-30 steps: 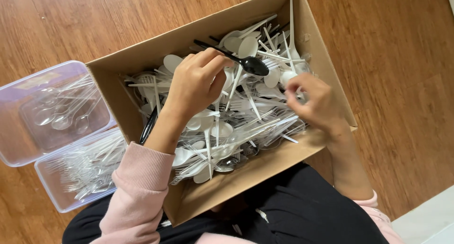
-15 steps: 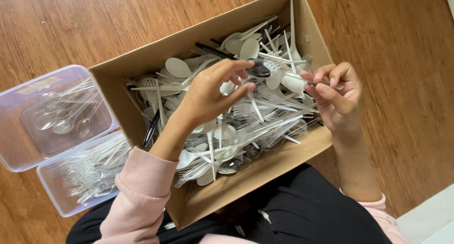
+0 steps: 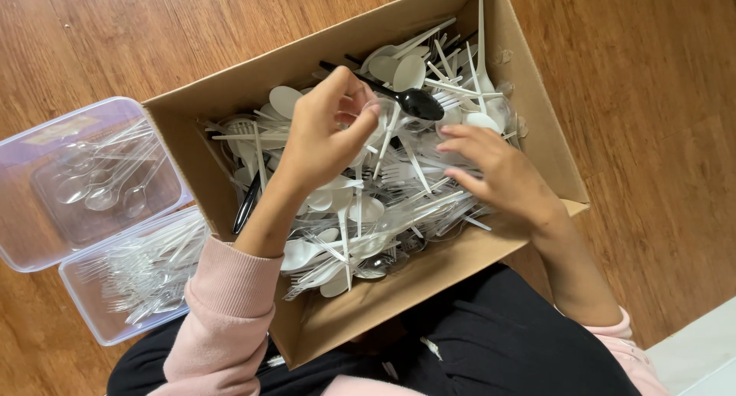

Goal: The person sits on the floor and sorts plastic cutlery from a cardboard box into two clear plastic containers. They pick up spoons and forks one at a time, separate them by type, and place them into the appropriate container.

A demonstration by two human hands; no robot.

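Inside cardboard box (image 3: pixel 529 120) (plastic cutlery (image 3: pixel 383 204)), left hand (image 3: pixel 326 135) pinches black spoon (image 3: pixel 399 97); right hand (image 3: pixel 498 170) open.

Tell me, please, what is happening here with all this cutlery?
A person sits over a cardboard box heaped with white and clear plastic cutlery. The left hand pinches a black spoon by its handle above the heap; the right hand rests open on the pile. Two clear tubs beside the box hold clear spoons and forks.
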